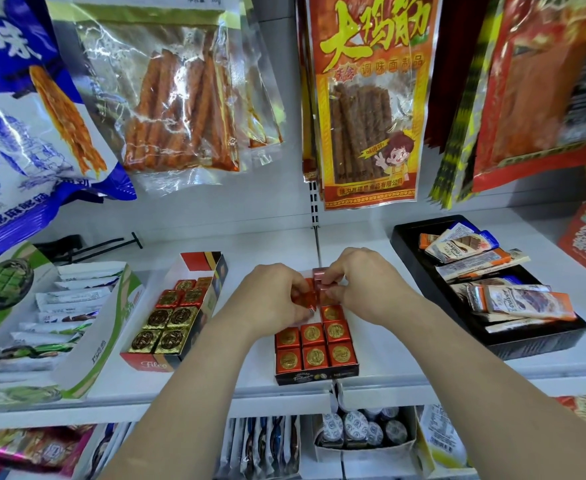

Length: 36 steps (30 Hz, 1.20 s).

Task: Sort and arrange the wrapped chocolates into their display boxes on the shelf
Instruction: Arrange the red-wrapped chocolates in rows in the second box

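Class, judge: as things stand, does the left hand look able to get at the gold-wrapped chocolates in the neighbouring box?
Probably yes: the gold-wrapped chocolates lie uncovered in an open box beside the left hand, though it grips an orange-wrapped piece.

Both forearms are bare as far as they show. The left hand (270, 296) and right hand (366, 287) are bare too.

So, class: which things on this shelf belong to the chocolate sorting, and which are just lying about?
In the job: left hand, right hand pinching pink chocolates, orange chocolates, their dark display box, gold chocolates, red box.
Lying about: hanging snack bags, black tray of bars, green carton, bottles below.
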Motion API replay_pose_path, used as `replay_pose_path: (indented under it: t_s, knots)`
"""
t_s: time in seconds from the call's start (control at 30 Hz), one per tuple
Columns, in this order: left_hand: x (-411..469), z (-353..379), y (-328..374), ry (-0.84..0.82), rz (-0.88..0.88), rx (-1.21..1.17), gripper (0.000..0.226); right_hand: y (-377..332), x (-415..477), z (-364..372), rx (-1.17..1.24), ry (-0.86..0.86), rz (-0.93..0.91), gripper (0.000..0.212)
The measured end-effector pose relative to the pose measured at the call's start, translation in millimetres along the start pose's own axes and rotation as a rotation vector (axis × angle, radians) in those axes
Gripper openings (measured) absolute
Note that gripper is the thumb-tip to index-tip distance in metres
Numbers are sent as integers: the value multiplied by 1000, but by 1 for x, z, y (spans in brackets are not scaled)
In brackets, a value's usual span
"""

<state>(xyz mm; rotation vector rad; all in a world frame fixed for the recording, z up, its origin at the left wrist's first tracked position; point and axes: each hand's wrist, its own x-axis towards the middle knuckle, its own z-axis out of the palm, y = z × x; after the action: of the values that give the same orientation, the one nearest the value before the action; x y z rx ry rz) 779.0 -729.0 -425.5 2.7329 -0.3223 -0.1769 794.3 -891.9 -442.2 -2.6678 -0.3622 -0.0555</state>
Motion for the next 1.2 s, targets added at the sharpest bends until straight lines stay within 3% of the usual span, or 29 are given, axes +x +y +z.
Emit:
replay_pose_path:
  t_s: [0.57,0.8,1.2]
  knots:
    - [5,1,-5,-92,29,-59,26,-2,0,5,15,32,35,19]
    - [12,5,-8,238,-37,-2,23,2,0,0,72,58,47,11]
    - [23,22,-7,219,15,269,27,1,-1,-2,139,70,41,13]
